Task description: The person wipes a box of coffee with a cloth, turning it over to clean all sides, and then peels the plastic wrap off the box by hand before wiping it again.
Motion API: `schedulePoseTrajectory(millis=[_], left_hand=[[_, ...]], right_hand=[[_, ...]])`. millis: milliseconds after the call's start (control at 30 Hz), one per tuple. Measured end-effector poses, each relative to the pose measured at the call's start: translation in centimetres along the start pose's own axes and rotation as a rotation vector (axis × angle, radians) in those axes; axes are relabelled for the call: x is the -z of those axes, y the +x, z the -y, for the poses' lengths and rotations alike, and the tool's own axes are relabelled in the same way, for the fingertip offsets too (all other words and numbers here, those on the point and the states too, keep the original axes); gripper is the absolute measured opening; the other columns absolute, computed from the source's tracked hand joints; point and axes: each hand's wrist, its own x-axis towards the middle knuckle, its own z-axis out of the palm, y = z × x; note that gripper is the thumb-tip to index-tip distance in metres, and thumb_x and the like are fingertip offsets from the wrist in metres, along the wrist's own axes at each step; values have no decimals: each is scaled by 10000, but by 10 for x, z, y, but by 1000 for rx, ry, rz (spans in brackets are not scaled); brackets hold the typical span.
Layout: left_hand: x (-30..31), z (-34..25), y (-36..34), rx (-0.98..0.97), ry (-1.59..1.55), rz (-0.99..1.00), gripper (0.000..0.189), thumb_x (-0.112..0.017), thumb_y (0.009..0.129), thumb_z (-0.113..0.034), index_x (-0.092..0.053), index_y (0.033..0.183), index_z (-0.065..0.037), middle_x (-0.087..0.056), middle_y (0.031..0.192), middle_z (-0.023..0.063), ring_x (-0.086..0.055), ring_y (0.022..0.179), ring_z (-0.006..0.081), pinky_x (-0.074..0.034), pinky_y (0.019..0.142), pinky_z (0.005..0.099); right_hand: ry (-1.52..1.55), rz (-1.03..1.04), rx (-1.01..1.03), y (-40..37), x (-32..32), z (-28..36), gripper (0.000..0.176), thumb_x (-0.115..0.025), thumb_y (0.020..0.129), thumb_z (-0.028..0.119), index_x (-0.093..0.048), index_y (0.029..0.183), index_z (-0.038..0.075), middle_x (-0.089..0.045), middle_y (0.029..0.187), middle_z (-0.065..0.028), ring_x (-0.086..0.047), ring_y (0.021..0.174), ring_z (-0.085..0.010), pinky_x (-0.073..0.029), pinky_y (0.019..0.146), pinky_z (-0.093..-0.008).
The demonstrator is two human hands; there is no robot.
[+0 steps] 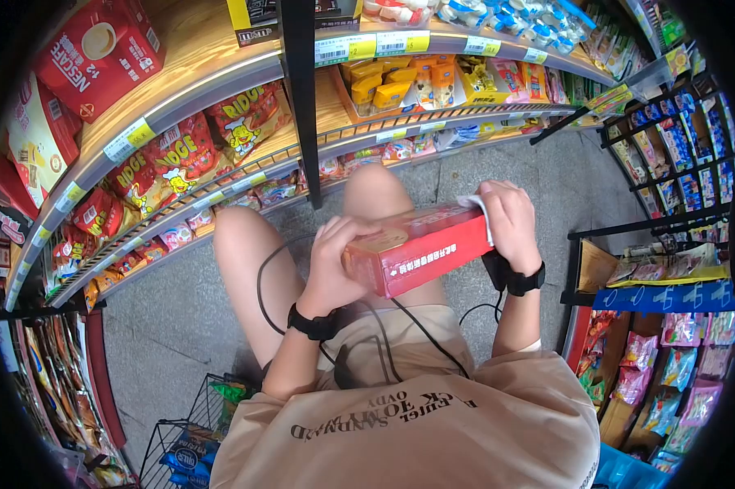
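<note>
A red box (432, 248) with white lettering on its side is held between my two hands above my lap. My left hand (339, 249) grips its left end, fingers over the top edge and palm against the near corner. At the box's right end, my right hand (507, 218) is closed on it, together with a whitish cloth or paper (476, 204) at that edge. Both wrists carry black bands, and dark cables run across my lap. The undersides of the box and some fingertips are hidden.
Curved shelves (212, 69) with a red Nescafe box (100, 53) and snack bags (184, 151) stand ahead, divided by a black post (300, 106). A wire basket (159, 456) with blue packs is at lower left. Candy racks (665, 383) stand at right.
</note>
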Motion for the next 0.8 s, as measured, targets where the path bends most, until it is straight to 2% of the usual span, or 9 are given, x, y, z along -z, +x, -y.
schedulePoseTrajectory(millis=[67, 167, 300, 400, 500, 700, 800], left_hand=[[-1, -3, 1, -14, 13, 1, 482, -846, 555, -188, -648, 978, -70, -683, 997, 75, -616, 925, 276, -406, 827, 339], [-4, -8, 1, -22, 25, -9, 476, -844, 552, -188, -643, 968, -77, -675, 978, 66, -612, 915, 269, -401, 799, 338], [-10, -15, 3, -5, 105, 13, 478, -840, 537, -195, -638, 955, -84, -652, 932, 60, -599, 886, 270, -394, 753, 344], [-17, -16, 5, -26, 84, -21, 471, -833, 539, -207, -638, 950, -86, -627, 899, 70, -584, 861, 282, -390, 738, 347], [-15, -15, 3, 33, 71, 30, 449, -817, 568, -224, -637, 954, -83, -623, 908, 76, -579, 862, 296, -393, 738, 360], [-25, -1, -3, 1, 121, -40, 410, -786, 604, -220, -630, 952, -67, -612, 917, 99, -574, 882, 327, -411, 759, 398], [-18, 6, -2, 3, 85, 47, 414, -795, 601, -211, -631, 950, -62, -619, 930, 102, -577, 899, 332, -423, 782, 399]], right_hand=[[72, -31, -63, -1, -1, -10, 338, -473, 943, 254, -668, 777, 32, -679, 808, -154, -599, 817, -367, -413, 730, -473], [-23, 11, -70, -1, 1, -5, 335, -466, 945, 237, -668, 765, 39, -674, 802, -155, -595, 814, -366, -402, 724, -476], [-23, 18, 106, -3, 1, 45, 325, -475, 944, 223, -665, 748, 47, -654, 762, -135, -593, 794, -350, -389, 713, -459], [20, 20, 200, -8, -9, 76, 262, -523, 911, 213, -663, 753, 58, -640, 744, -122, -596, 739, -325, -395, 692, -441], [46, 41, 274, -10, -10, 110, 191, -551, 874, 189, -660, 779, 65, -623, 744, -115, -584, 701, -325, -401, 680, -434], [76, 19, 408, -7, -24, 130, 150, -621, 810, 229, -665, 821, 86, -629, 732, -83, -608, 684, -283, -427, 653, -402], [142, 24, 396, -4, -25, 128, 145, -618, 817, 222, -672, 831, 89, -632, 738, -89, -617, 689, -286, -434, 639, -412]])
